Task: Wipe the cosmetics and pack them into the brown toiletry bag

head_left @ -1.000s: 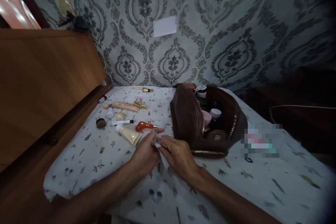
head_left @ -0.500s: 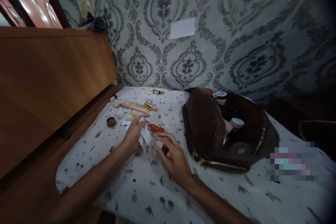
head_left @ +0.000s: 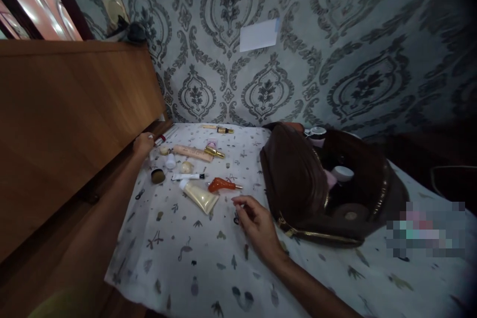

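Note:
My left hand (head_left: pixel 143 144) is at the far left edge of the table, closed, with a bit of white tissue (head_left: pixel 151 136) showing at its fingers. Beside it lies a slim tube with a dark red cap (head_left: pixel 160 139). My right hand (head_left: pixel 257 223) hovers over the cloth, fingers loosely bent and apart, holding nothing. In front of it lie an orange-red bottle (head_left: pixel 222 185) with a thin tip and a pale gold squeeze tube (head_left: pixel 200 197). A small white tube with a black cap (head_left: pixel 188 176) lies just behind these.
A peach tube (head_left: pixel 192 152), a gold lipstick-like tube (head_left: pixel 214 152), a round brush (head_left: pixel 158 175), a white bottle (head_left: pixel 170 161) and a round cream jar (head_left: pixel 186 167) lie farther back. An open brown bag (head_left: pixel 298 184) stands right. A wooden panel (head_left: pixel 82 109) borders the left.
My left hand has moved away to the far left edge with the tissue. The pale gold tube now shows on the cloth. My right hand has drawn slightly right and its fingers have loosened.

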The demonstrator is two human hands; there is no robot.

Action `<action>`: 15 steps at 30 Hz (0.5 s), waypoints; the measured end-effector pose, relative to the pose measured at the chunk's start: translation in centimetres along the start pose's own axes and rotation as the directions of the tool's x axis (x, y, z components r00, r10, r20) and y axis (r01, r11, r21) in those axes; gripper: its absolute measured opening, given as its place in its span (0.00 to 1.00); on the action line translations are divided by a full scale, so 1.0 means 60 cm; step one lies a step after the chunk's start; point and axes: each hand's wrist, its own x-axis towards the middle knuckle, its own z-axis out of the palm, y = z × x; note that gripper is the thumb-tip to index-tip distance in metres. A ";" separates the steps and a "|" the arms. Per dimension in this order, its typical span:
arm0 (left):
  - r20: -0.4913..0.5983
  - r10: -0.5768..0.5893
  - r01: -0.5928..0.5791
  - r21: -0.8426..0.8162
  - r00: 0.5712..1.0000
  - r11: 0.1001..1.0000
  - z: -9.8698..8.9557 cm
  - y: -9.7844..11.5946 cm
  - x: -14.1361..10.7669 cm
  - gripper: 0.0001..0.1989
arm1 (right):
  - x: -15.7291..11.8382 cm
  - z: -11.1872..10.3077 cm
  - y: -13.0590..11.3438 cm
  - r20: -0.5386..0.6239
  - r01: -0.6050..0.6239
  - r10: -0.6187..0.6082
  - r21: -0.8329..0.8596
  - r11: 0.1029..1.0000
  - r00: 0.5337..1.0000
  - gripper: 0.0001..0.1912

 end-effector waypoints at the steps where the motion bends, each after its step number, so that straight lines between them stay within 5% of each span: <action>1: 0.000 -0.005 0.006 0.052 1.000 0.999 0.005 -0.003 0.011 0.17 | 0.000 0.000 0.000 -0.001 -0.005 0.005 0.001 1.000 1.000 0.14; 7: 0.073 0.014 -0.030 0.223 0.997 0.974 0.049 -0.006 0.058 0.18 | 0.004 -0.003 0.000 -0.001 -0.005 0.005 0.021 1.000 1.000 0.13; 15: 0.167 -0.075 0.038 0.214 0.983 0.976 0.081 0.000 0.104 0.19 | 0.009 -0.003 0.003 0.019 -0.050 0.049 0.027 0.998 0.999 0.13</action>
